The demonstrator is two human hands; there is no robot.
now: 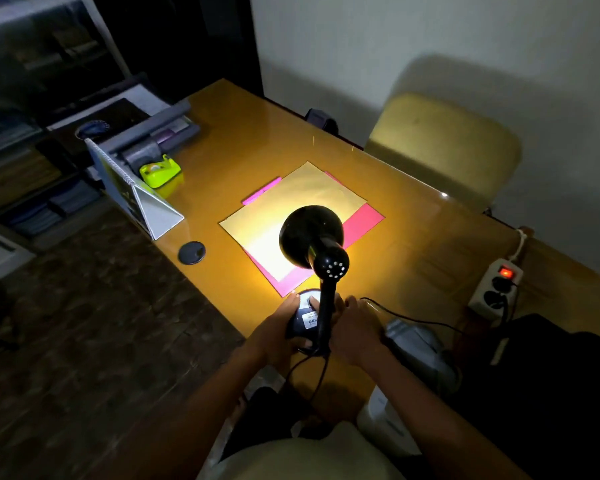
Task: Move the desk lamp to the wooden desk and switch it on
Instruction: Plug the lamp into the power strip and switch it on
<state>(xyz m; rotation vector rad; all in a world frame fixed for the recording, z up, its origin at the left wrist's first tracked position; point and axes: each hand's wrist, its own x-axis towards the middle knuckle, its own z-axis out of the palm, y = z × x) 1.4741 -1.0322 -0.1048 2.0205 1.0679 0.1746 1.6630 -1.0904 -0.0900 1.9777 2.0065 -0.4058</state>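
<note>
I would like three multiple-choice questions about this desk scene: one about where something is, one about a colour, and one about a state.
1. Where does the desk lamp stand?
A. on the chair
B. at the near edge of the wooden desk
C. on the floor

2. What colour is the tape dispenser?
A. lime green
B. red
C. white

3. Is the lamp on?
A. yes
B. no
C. hidden

Answers: 1 B, its base sits on the desk between the left hand and the right hand. 2 A, it is bright lime. 3 A, a warm light falls on the yellow paper below.
</note>
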